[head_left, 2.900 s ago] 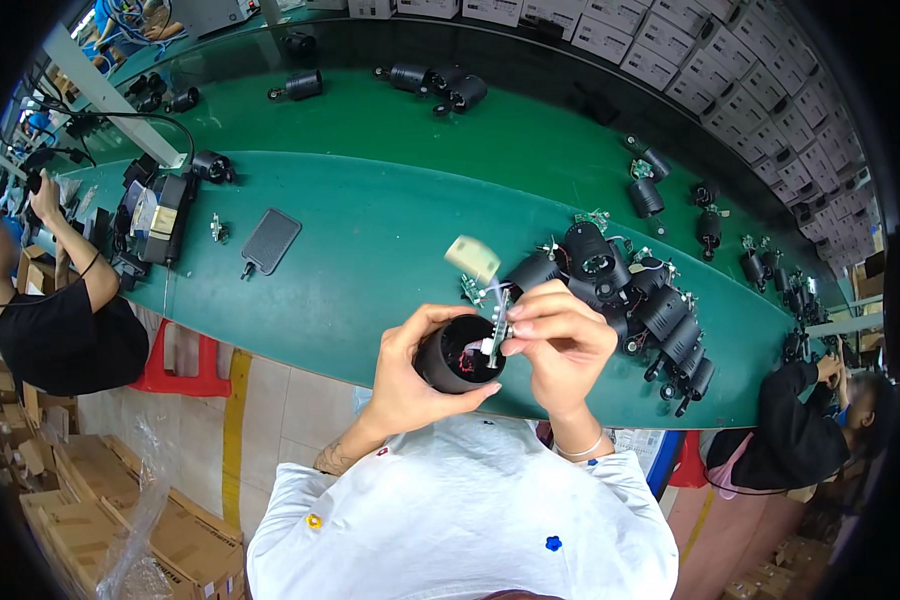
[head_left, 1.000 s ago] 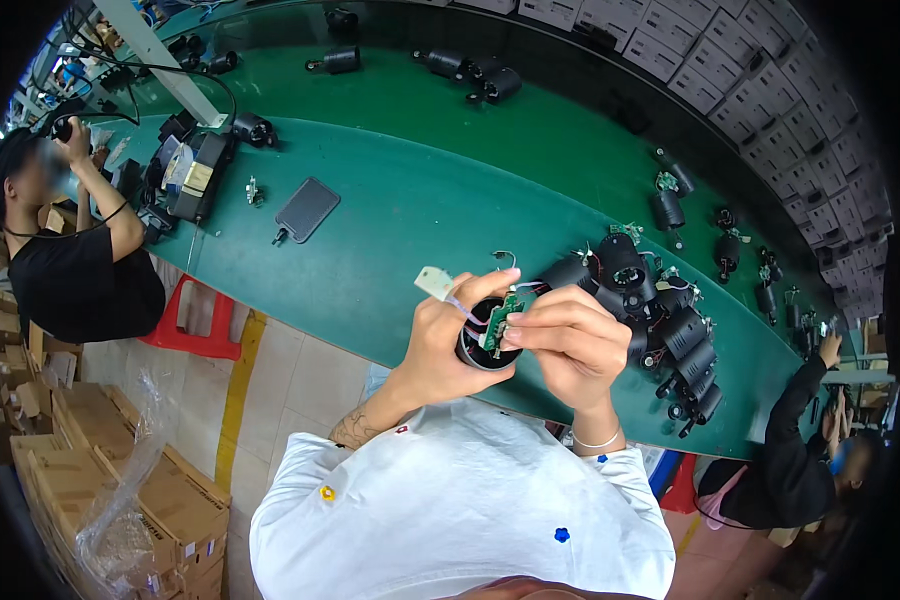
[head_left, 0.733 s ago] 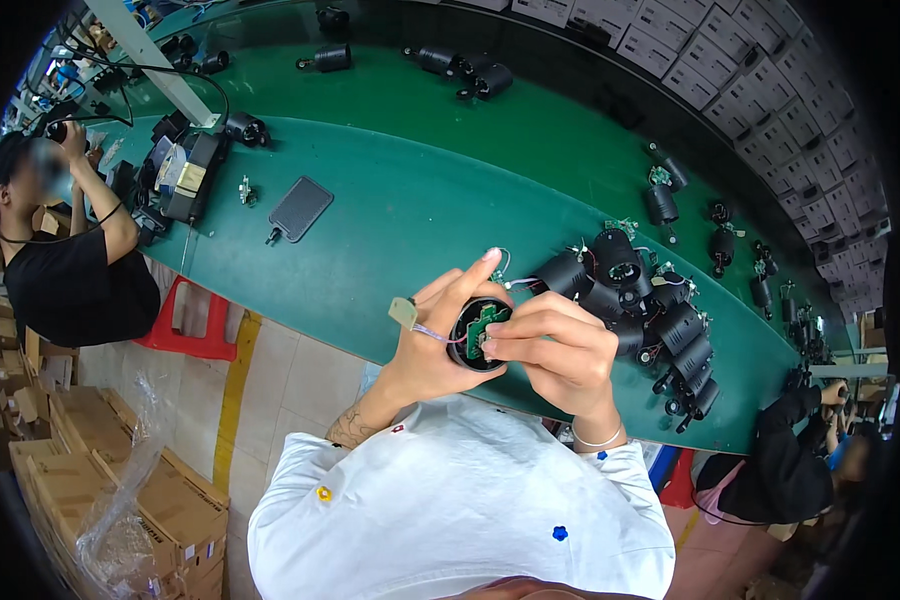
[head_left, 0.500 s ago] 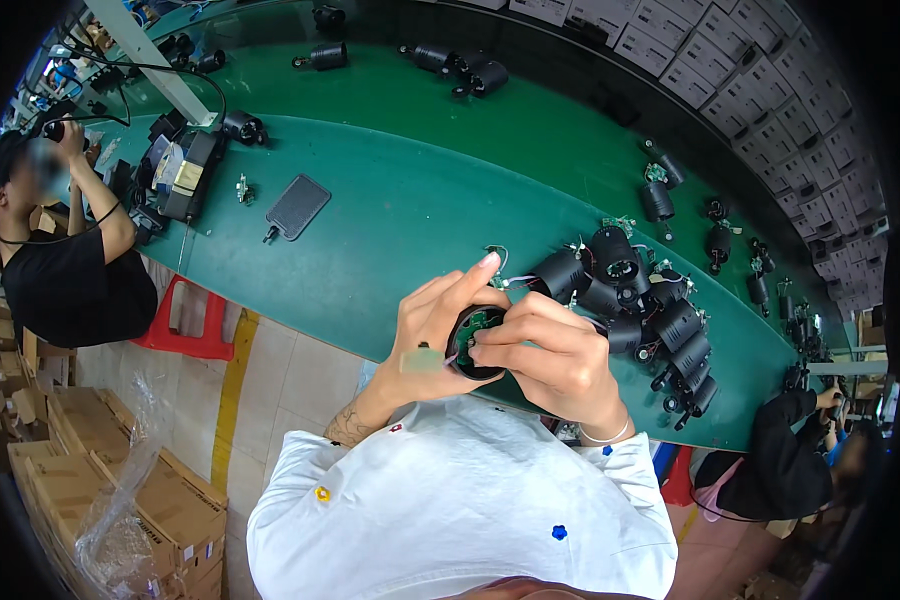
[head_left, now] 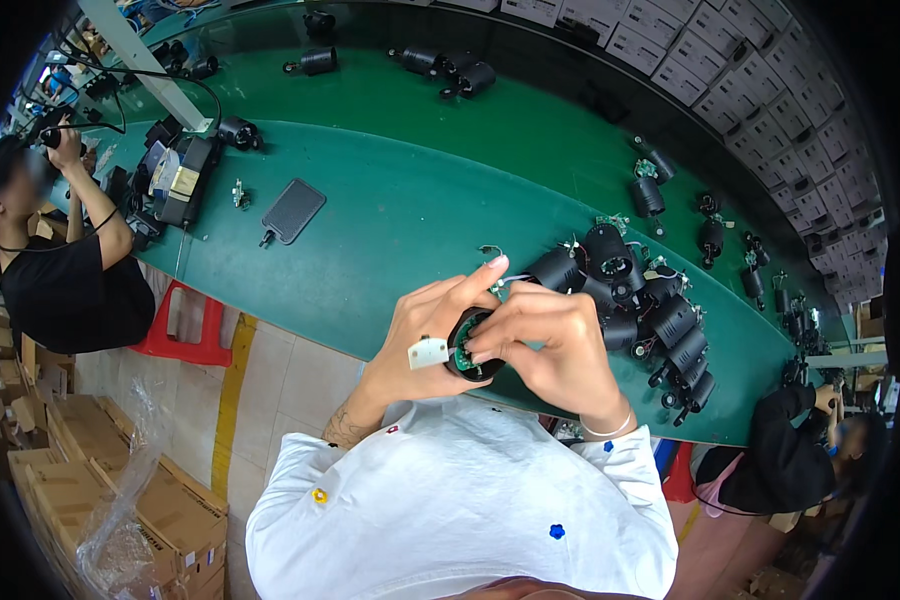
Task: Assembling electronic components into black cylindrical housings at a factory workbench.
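My left hand (head_left: pixel 402 345) is wrapped around a black cylindrical housing (head_left: pixel 467 372), holding it with its open end up in front of my chest. Inside the housing shows a green circuit board (head_left: pixel 464 340). My right hand (head_left: pixel 555 345) reaches in from the right, thumb and fingertips closed together at the board; what they pinch is hidden. A small pale flat piece with holes (head_left: pixel 429 353) stands out from the housing's rim over my left hand. Just beyond the hands lies a small board with wires (head_left: pixel 492 250).
A pile of black housings (head_left: pixel 610 250) with boards and wires lies at right on the green table (head_left: pixel 390 190). A dark flat pad (head_left: pixel 294 211) lies at left. More housings (head_left: pixel 648 197) rest on the farther green strip. People sit at both sides; cartons (head_left: pixel 100 430) stand lower left.
My right fingers have shifted in the housing's opening, with the thumb now more visible. The pale piece by my left hand has turned, looking whiter and sharper. The view has shifted slightly.
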`<act>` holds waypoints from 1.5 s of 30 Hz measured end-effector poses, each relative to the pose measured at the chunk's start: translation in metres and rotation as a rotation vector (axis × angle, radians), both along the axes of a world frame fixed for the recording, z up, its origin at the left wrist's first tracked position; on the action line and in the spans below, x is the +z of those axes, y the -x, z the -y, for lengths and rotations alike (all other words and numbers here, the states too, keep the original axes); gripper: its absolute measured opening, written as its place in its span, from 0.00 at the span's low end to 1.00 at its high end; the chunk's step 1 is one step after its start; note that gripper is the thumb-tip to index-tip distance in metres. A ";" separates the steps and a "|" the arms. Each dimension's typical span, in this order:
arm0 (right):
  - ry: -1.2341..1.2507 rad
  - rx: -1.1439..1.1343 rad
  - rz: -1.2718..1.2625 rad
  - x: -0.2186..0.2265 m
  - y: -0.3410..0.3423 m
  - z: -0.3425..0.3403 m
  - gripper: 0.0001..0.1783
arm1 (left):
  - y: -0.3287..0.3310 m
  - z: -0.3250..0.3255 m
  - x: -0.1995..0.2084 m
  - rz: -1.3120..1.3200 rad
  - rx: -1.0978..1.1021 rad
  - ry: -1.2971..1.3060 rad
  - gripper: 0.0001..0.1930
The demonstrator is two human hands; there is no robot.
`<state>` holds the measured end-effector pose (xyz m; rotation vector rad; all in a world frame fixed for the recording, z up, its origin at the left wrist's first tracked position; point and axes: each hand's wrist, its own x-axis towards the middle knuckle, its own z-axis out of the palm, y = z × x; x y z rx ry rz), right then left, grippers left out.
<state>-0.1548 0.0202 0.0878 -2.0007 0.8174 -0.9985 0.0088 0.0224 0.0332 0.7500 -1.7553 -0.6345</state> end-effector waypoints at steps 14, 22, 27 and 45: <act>0.179 -0.105 0.088 -0.018 -0.013 -0.001 0.11 | -0.011 0.004 0.004 -0.070 -0.116 -0.211 0.51; 0.256 -0.098 0.063 -0.024 -0.019 -0.012 0.13 | -0.022 0.004 0.011 -0.009 -0.249 -0.328 0.54; 0.278 -0.180 0.065 -0.020 -0.014 -0.007 0.14 | -0.016 0.009 0.007 -0.026 -0.122 -0.160 0.57; -0.016 -0.093 0.158 -0.026 -0.007 0.003 0.24 | -0.010 0.008 -0.006 -0.035 -0.105 -0.093 0.62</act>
